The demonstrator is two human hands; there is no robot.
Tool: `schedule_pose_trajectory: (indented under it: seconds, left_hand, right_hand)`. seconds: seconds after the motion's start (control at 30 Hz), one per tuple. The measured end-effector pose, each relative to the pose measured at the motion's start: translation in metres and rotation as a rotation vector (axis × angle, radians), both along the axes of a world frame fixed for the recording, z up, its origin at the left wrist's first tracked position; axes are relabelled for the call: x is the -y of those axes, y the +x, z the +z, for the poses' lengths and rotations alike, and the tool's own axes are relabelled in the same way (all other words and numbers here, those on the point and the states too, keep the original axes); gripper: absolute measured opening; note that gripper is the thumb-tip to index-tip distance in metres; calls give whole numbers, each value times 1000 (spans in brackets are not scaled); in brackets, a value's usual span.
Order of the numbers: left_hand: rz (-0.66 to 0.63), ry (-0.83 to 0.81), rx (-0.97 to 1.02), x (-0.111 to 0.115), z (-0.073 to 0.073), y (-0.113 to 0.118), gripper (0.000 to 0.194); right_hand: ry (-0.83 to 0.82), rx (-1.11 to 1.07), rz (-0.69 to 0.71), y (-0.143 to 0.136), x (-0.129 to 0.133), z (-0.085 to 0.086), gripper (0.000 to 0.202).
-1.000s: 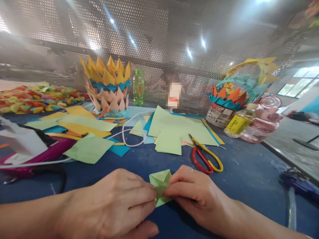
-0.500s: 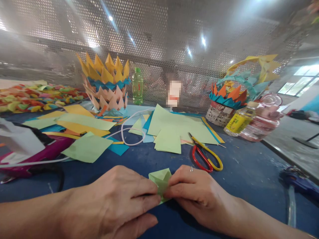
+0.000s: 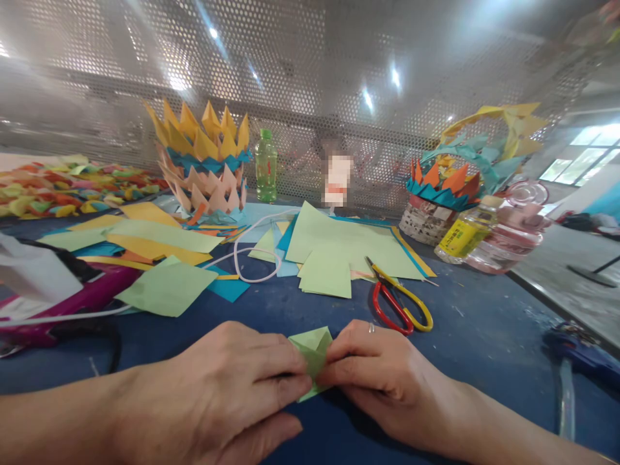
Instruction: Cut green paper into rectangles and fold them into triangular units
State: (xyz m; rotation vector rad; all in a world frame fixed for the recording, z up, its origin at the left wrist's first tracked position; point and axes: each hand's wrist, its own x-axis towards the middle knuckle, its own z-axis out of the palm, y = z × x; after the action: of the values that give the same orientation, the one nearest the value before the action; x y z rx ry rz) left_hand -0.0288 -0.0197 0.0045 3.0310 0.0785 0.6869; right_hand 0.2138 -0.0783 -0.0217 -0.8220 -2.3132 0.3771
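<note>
A small folded piece of pale green paper (image 3: 317, 345) lies on the dark blue tabletop, between my two hands. From the left, my left hand (image 3: 227, 387) presses its fingers on the paper's left side, with the thumb held lower and apart. My right hand (image 3: 387, 371), a ring on one finger, pinches the right edge with its fingers closed. The fingertips cover both sides of the paper. Just beyond my right hand lie scissors (image 3: 398, 300) with one red and one yellow handle. Green paper squares (image 3: 325, 278) sit on larger sheets further back.
To the left are a loose green sheet (image 3: 169, 286), a purple tool (image 3: 111, 284) and a white cord (image 3: 237, 258). Behind stand a folded-paper basket (image 3: 208, 161), a green bottle (image 3: 266, 166), another paper basket (image 3: 429, 216) and a yellow-labelled bottle (image 3: 460, 240). A blue glue gun (image 3: 581, 352) lies right.
Both hands stay on the folded paper, almost in place. More of the paper's lower edge shows beneath the left fingertips. The view has shifted very slightly.
</note>
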Motion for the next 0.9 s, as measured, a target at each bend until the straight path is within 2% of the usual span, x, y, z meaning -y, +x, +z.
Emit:
schedule_pose_trajectory:
  seconds: [0.57,0.9]
  left_hand:
    - [-10,-38,-32,1,2,3,23]
    - [-31,-15,-1,4,5,4,23]
  right_hand:
    - [-19,29,-18,1,0,1,27]
    - [150,178,3,1,5,7,27]
